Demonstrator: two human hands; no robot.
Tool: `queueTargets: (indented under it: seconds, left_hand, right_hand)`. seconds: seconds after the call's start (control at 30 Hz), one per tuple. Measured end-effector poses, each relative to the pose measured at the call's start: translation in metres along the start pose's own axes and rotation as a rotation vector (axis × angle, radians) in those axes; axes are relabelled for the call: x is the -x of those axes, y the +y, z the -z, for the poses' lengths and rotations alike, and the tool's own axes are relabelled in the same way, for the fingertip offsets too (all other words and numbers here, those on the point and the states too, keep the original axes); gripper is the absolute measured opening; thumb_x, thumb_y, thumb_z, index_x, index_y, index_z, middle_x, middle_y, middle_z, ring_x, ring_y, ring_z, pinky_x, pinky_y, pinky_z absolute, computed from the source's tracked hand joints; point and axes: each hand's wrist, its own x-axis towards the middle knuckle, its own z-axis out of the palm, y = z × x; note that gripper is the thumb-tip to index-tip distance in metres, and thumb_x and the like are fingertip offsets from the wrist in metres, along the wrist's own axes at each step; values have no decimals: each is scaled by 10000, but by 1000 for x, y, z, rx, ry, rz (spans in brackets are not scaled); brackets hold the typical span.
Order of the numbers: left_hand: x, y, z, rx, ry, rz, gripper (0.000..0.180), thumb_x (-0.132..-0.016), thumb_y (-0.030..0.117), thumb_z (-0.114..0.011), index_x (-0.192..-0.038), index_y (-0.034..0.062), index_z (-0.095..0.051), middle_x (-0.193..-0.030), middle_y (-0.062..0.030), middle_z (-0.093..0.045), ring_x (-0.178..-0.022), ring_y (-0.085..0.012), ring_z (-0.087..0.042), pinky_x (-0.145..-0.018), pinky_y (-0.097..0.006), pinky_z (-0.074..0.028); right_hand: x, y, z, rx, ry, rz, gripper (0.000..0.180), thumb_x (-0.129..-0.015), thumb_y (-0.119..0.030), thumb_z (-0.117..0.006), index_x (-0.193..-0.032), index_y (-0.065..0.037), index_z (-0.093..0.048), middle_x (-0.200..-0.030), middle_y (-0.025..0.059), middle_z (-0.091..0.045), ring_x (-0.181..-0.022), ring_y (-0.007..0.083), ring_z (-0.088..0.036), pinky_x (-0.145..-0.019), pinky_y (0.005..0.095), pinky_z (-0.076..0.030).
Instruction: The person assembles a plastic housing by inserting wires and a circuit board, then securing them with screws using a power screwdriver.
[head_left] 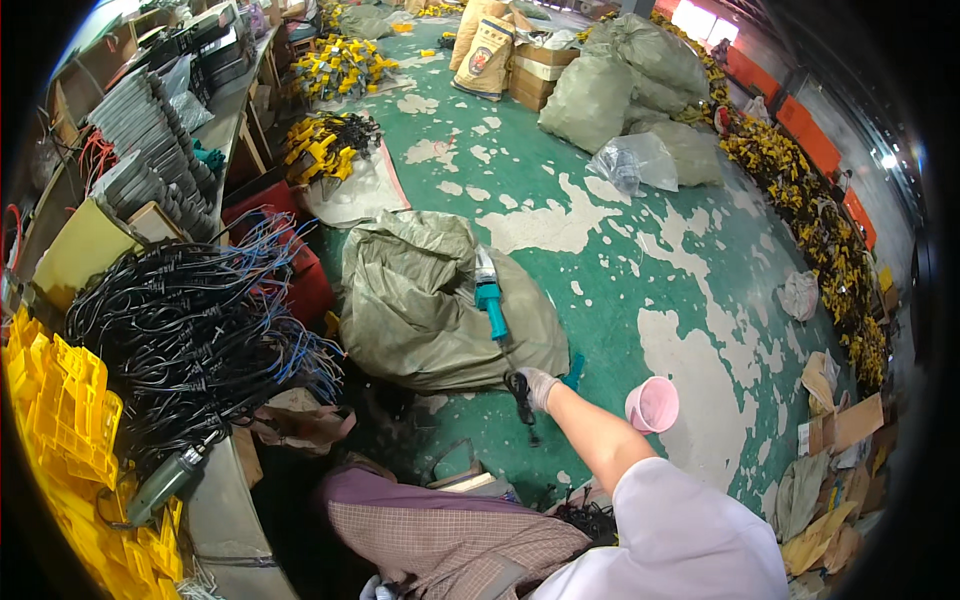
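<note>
A big olive sack (440, 305) lay on the floor by the table. Far off, more olive sacks (620, 80) leaned beside stacked cartons (540, 75) and a tan printed bag (487, 55).

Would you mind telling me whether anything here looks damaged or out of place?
The green floor paint is badly worn, with pale bare patches. A teal-handled tool lies on a grey-green sack, and a pink cup sits on the floor near the gloved right hand.

A green floor (600, 160) with worn pale patches spreads out. A long table (235, 110) runs along the left, orange wall panels (810, 135) along the right, and bright windows (705, 20) glow at the far end.
</note>
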Motion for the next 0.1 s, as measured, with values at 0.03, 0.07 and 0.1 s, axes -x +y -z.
queueTargets:
  seconds: [0.03, 0.07, 0.1]
  left_hand:
    - [6, 5, -2, -1, 44, -3, 427, -977, 243, -627, -1310, -8, -534, -1090, -96, -657, -961, -193, -615, -862, -320, -501]
    - [15, 15, -9, -24, 130, 51, 446, -973, 258, -635, -1323, 4, -528, -1094, -91, -654, -956, -179, -609, -849, -312, -501]
    - [9, 19, -22, -33, -22, 101, 446, -973, 258, -635, -1323, 4, -528, -1094, -91, -654, -956, -179, -609, -849, -312, -501]
  right_hand:
    - [-12, 31, -27, 299, 275, 2, 272, -928, -337, -539, -734, -163, -617, -644, 30, -565, -567, 230, -478, -577, 402, -378]
    - [-13, 50, -48, 610, 548, 41, 270, -915, -314, -558, -682, -179, -576, -605, 22, -502, -540, 216, -413, -567, 392, -339]
    - [12, -27, 32, 721, 549, 117, 231, -899, -353, -578, -758, -179, -637, -665, 62, -583, -574, 226, -459, -597, 398, -367]
